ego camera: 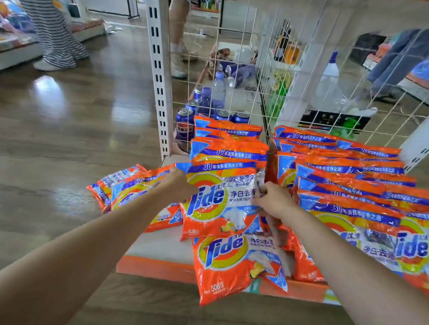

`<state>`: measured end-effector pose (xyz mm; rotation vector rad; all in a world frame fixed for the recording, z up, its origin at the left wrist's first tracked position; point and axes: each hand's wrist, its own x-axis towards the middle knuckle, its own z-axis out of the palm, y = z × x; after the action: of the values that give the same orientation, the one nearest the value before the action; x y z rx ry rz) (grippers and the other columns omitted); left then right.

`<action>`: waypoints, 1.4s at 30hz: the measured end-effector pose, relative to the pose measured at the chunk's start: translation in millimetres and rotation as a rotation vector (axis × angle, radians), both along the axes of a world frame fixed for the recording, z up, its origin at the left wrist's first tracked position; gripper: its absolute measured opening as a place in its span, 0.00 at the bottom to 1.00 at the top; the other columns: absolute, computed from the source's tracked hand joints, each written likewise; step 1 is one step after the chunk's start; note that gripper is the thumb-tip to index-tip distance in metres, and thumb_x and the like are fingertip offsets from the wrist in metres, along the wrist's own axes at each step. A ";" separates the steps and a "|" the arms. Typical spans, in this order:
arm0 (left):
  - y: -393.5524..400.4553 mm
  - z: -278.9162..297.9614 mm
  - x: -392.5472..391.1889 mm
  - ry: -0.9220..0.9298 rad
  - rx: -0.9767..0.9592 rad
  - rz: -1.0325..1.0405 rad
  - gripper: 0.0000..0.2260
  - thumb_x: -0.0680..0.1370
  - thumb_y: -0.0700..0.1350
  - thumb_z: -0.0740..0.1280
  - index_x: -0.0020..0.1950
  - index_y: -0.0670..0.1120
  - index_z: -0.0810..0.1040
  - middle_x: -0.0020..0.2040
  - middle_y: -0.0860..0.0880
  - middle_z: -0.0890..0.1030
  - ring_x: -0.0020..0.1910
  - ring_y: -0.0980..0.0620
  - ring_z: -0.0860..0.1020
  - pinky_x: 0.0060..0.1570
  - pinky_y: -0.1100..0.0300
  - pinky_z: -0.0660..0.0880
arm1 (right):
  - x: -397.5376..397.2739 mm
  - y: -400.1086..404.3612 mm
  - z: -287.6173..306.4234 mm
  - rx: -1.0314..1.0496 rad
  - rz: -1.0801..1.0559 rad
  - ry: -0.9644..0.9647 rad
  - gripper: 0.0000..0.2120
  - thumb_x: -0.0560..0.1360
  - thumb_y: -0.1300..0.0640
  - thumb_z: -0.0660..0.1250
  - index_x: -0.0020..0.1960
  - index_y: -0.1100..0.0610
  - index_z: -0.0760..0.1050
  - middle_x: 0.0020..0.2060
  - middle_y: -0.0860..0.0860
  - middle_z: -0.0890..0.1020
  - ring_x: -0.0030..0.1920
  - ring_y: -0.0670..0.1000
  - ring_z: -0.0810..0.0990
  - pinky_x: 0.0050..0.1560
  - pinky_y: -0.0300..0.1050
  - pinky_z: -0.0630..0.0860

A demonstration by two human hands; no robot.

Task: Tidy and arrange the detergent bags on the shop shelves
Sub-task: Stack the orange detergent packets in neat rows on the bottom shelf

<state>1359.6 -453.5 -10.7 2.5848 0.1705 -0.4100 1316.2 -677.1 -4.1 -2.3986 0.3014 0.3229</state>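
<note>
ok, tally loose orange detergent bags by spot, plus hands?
Orange plastic detergent bags lying flat left of rows: 2
Orange bag overhanging shelf front: 1
Left hand, right hand gripping front upright bag: 2
Total: 5

Your low shelf (pixel 153 249) with the orange front edge carries rows of orange detergent bags (pixel 345 185) standing packed. One loose bag (pixel 229 266) lies flat, overhanging the edge. More bags (pixel 121 189) lie on the wood floor (pixel 59 132) beside it.

Front bag (pixel 216 202): "Tide" in blue on a yellow ring, "净白去渍", "99%", blue top band starting "30年", "508" at bottom corner. Lower bag (pixel 230 261): "Tide", "508". Right bags (pixel 356 211): "30年", "Tide".
</note>
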 end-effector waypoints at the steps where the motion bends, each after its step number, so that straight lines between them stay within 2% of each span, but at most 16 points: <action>1: 0.2 -7.8 0.8 0.005 -0.002 0.003 0.23 0.72 0.53 0.70 0.58 0.37 0.76 0.34 0.49 0.70 0.37 0.47 0.74 0.27 0.62 0.65 | 0.3 -1.1 1.3 0.033 -0.016 0.006 0.10 0.76 0.58 0.67 0.53 0.62 0.71 0.49 0.58 0.80 0.45 0.56 0.82 0.50 0.52 0.80; 6: -11.3 -9.7 -21.3 0.090 0.108 -0.142 0.15 0.74 0.52 0.69 0.36 0.44 0.69 0.32 0.50 0.69 0.29 0.55 0.68 0.25 0.65 0.60 | -4.8 -1.2 1.3 0.075 -0.023 0.034 0.09 0.77 0.60 0.66 0.42 0.58 0.67 0.44 0.59 0.78 0.36 0.57 0.83 0.38 0.49 0.82; 10: -24.5 -3.0 -33.9 0.061 0.014 -0.312 0.19 0.72 0.52 0.73 0.57 0.46 0.72 0.48 0.49 0.74 0.45 0.51 0.73 0.34 0.62 0.67 | 3.5 -6.9 10.1 0.161 -0.128 -0.113 0.13 0.77 0.70 0.60 0.38 0.57 0.66 0.41 0.56 0.76 0.33 0.56 0.83 0.32 0.46 0.80; 12: -27.6 0.2 -37.5 0.017 -0.050 -0.352 0.26 0.70 0.51 0.75 0.63 0.48 0.69 0.55 0.48 0.73 0.50 0.50 0.74 0.43 0.58 0.73 | 12.3 -15.0 14.9 0.133 -0.159 -0.171 0.12 0.77 0.70 0.59 0.38 0.57 0.69 0.45 0.59 0.78 0.41 0.60 0.84 0.42 0.55 0.81; 14: -32.2 2.0 -42.5 -0.016 0.044 -0.450 0.23 0.70 0.51 0.74 0.62 0.46 0.71 0.56 0.47 0.72 0.52 0.49 0.73 0.49 0.55 0.75 | 12.9 -20.6 14.9 0.053 -0.127 -0.078 0.10 0.76 0.69 0.62 0.40 0.58 0.68 0.45 0.59 0.78 0.47 0.63 0.82 0.49 0.58 0.80; 16: -36.8 0.7 -49.3 0.001 0.241 -0.520 0.14 0.74 0.53 0.69 0.48 0.42 0.76 0.45 0.48 0.74 0.43 0.50 0.74 0.44 0.54 0.75 | 1.3 -21.9 12.2 0.028 -0.098 0.061 0.10 0.77 0.68 0.62 0.40 0.59 0.65 0.43 0.59 0.78 0.45 0.63 0.83 0.46 0.56 0.81; 18: -39.0 -6.9 -56.4 0.116 0.355 -0.494 0.18 0.77 0.56 0.63 0.36 0.44 0.71 0.34 0.50 0.73 0.34 0.52 0.73 0.39 0.56 0.75 | -6.4 -22.2 10.0 -0.022 -0.077 0.110 0.10 0.78 0.65 0.62 0.40 0.59 0.64 0.44 0.60 0.78 0.41 0.62 0.84 0.41 0.54 0.82; 22: -45.9 -24.3 -77.8 0.311 0.349 -0.486 0.22 0.80 0.60 0.56 0.54 0.43 0.76 0.46 0.47 0.80 0.46 0.49 0.78 0.50 0.57 0.77 | -12.4 -23.0 11.0 -0.132 0.039 0.079 0.05 0.78 0.60 0.64 0.46 0.61 0.71 0.45 0.59 0.81 0.40 0.58 0.84 0.44 0.54 0.82; 24: -46.9 -30.5 -86.4 0.380 0.225 -0.375 0.25 0.78 0.63 0.57 0.55 0.41 0.74 0.51 0.44 0.80 0.44 0.47 0.78 0.44 0.57 0.76 | -16.2 -23.4 9.5 -0.128 0.153 0.092 0.03 0.77 0.60 0.65 0.49 0.58 0.75 0.46 0.53 0.78 0.43 0.54 0.82 0.46 0.49 0.81; 26: -46.2 -36.8 -94.8 0.431 -0.090 -0.152 0.26 0.73 0.65 0.66 0.59 0.45 0.73 0.52 0.43 0.81 0.40 0.47 0.80 0.37 0.57 0.78 | -18.6 -22.6 11.4 -0.168 0.286 0.114 0.09 0.78 0.59 0.63 0.57 0.57 0.76 0.47 0.48 0.75 0.43 0.48 0.76 0.43 0.41 0.75; 29: -47.0 -35.8 -108.9 0.336 -0.366 0.069 0.20 0.71 0.52 0.74 0.58 0.47 0.73 0.50 0.46 0.81 0.44 0.48 0.81 0.39 0.56 0.79 | -18.3 -21.4 15.7 -0.209 0.370 0.156 0.15 0.80 0.54 0.59 0.65 0.55 0.72 0.52 0.49 0.76 0.46 0.48 0.75 0.40 0.37 0.70; 32: -54.9 -17.7 -109.0 0.338 -0.554 0.141 0.10 0.74 0.38 0.70 0.53 0.42 0.72 0.45 0.45 0.81 0.36 0.51 0.79 0.30 0.59 0.78 | -17.9 -18.5 16.7 -0.239 0.458 0.218 0.19 0.82 0.50 0.55 0.72 0.51 0.66 0.71 0.49 0.68 0.68 0.52 0.69 0.61 0.42 0.67; 34: -60.6 3.5 -98.6 0.342 -0.690 0.173 0.06 0.74 0.34 0.67 0.49 0.39 0.73 0.42 0.43 0.81 0.34 0.49 0.79 0.29 0.57 0.79 | -18.0 -16.8 16.2 -0.251 0.480 0.236 0.20 0.82 0.47 0.53 0.72 0.51 0.66 0.71 0.49 0.67 0.69 0.51 0.68 0.67 0.43 0.64; 36: -62.9 29.7 -86.2 0.250 -0.754 0.172 0.07 0.73 0.32 0.66 0.38 0.39 0.71 0.29 0.45 0.75 0.27 0.51 0.74 0.24 0.58 0.76 | -19.1 -16.3 18.1 -0.226 0.428 0.244 0.20 0.81 0.45 0.54 0.68 0.52 0.70 0.61 0.50 0.75 0.52 0.50 0.76 0.53 0.43 0.74; 38: -62.9 55.7 -77.2 0.126 -0.734 0.093 0.09 0.72 0.32 0.67 0.34 0.40 0.70 0.25 0.47 0.70 0.20 0.54 0.71 0.20 0.63 0.72 | -23.8 -15.3 20.6 -0.086 0.325 0.291 0.18 0.80 0.44 0.56 0.62 0.52 0.73 0.47 0.48 0.74 0.37 0.45 0.72 0.36 0.40 0.73; 42: -46.4 104.3 -70.6 0.011 -0.802 -0.130 0.13 0.58 0.35 0.71 0.36 0.43 0.71 0.27 0.49 0.70 0.20 0.57 0.68 0.20 0.68 0.64 | -30.8 -13.2 19.5 0.200 0.190 0.332 0.21 0.79 0.41 0.56 0.64 0.54 0.70 0.53 0.50 0.74 0.47 0.48 0.77 0.36 0.39 0.72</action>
<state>1289.0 -499.9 93.6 1.8061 -0.1397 -0.4282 1285.4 -690.3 15.3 -2.1740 0.1783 0.8043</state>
